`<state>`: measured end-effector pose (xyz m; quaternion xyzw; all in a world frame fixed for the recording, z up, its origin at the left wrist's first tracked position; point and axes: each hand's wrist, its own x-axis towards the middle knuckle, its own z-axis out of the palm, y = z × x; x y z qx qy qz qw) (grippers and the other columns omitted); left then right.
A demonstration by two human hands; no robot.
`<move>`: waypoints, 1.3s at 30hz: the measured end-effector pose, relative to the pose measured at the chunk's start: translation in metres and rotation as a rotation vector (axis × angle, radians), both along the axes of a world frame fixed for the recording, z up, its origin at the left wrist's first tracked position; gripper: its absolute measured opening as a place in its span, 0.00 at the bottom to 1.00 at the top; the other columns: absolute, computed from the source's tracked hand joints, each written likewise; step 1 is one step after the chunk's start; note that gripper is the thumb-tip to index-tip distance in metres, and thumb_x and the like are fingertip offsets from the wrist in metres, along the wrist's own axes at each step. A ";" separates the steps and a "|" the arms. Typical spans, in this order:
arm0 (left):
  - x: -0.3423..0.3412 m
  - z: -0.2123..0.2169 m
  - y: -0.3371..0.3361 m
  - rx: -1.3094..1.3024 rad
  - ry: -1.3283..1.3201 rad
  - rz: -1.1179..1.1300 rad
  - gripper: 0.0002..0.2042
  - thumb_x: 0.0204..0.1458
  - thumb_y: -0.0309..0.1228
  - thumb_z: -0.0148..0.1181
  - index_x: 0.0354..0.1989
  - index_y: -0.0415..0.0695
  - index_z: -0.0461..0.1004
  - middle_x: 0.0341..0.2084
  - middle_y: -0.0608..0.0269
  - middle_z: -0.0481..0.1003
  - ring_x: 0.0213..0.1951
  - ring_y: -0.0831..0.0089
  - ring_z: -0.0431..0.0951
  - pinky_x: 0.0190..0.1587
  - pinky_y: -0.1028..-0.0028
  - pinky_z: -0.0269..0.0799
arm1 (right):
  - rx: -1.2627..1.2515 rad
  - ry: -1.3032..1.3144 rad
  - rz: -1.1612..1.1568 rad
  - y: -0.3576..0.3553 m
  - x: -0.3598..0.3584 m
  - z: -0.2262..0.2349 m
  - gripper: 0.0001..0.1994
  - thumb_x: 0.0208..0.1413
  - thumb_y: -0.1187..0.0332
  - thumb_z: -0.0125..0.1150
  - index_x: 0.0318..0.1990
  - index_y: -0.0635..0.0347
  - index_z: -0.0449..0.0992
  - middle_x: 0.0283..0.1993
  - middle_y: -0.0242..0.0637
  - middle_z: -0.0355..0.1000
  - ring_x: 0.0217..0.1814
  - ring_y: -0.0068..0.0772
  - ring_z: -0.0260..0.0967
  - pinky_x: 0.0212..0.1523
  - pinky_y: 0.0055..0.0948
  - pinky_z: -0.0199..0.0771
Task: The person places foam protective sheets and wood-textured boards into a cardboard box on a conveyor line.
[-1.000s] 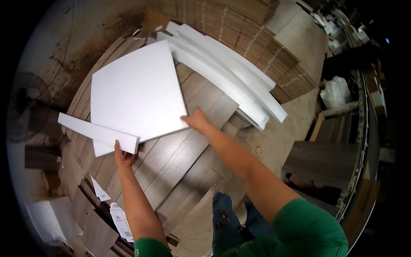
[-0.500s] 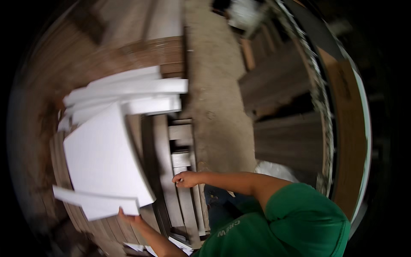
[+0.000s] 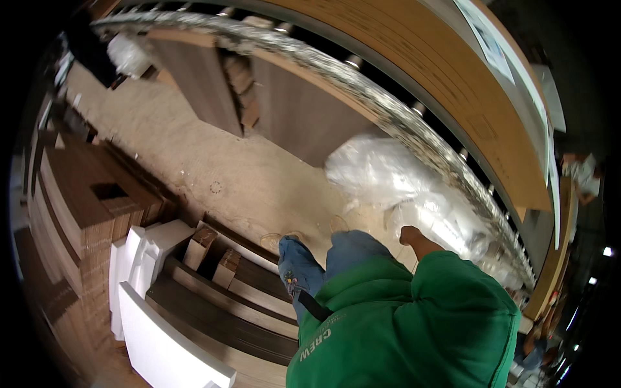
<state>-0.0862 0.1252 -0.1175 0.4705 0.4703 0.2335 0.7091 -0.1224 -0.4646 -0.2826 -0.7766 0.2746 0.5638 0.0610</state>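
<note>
My right hand (image 3: 410, 235) hangs out at my side, its fingers looking loosely curled; it is small and partly turned away from view, so I cannot tell exactly how far open it is or whether it has hold of anything. It is nearest to the heap of clear plastic film (image 3: 394, 171), which lies crumpled on the floor (image 3: 226, 161) beside the long rail (image 3: 323, 58), though I cannot tell whether hand and film touch. My left hand is out of view, so its state and anything in its grip I cannot tell. The white board (image 3: 165, 343) is down at my left, cut off by the lower rim of the view, over the stacked wood-look planks (image 3: 220, 310). Just beyond it sit the white strips (image 3: 145, 252), beside the tall cardboard stack (image 3: 97, 194). My legs, in blue jeans (image 3: 356, 249), stand between the planks and the film, below my green shirt (image 3: 401, 317). Across the floor, brown panels (image 3: 304, 110) lean along the near side of the rail, and behind it a long cardboard box (image 3: 414, 71) stretches toward the right.
</note>
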 end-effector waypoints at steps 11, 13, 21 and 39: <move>0.004 0.083 -0.134 0.017 0.126 -0.392 0.21 0.36 0.36 0.51 0.39 0.38 0.62 0.35 0.54 0.65 0.40 0.64 0.66 0.40 0.67 0.65 | 0.119 -0.580 -0.389 -0.038 -0.040 -0.073 0.09 0.39 0.66 0.47 0.27 0.58 0.71 0.32 0.46 0.68 0.36 0.46 0.65 0.38 0.37 0.65; 0.004 0.083 -0.154 0.014 0.153 -0.453 0.21 0.36 0.36 0.51 0.39 0.38 0.63 0.35 0.54 0.65 0.39 0.64 0.66 0.39 0.68 0.65 | 0.047 -0.582 -0.429 -0.058 -0.028 -0.084 0.09 0.40 0.67 0.48 0.30 0.58 0.71 0.34 0.44 0.67 0.37 0.46 0.64 0.39 0.35 0.64; -0.002 -0.037 -0.194 -0.028 0.355 -0.442 0.27 0.29 0.33 0.50 0.44 0.35 0.58 0.35 0.53 0.63 0.38 0.60 0.64 0.39 0.66 0.63 | -0.001 -1.043 -0.169 -0.104 0.097 -0.110 0.12 0.42 0.69 0.47 0.37 0.57 0.69 0.38 0.43 0.66 0.42 0.44 0.61 0.42 0.34 0.63; -0.019 -0.098 -0.242 0.106 0.596 -0.482 0.31 0.25 0.34 0.50 0.44 0.36 0.54 0.34 0.50 0.58 0.37 0.60 0.60 0.35 0.65 0.61 | -0.286 -0.980 -0.733 -0.257 0.105 -0.196 0.10 0.40 0.69 0.47 0.32 0.56 0.72 0.32 0.36 0.70 0.34 0.33 0.66 0.36 0.27 0.65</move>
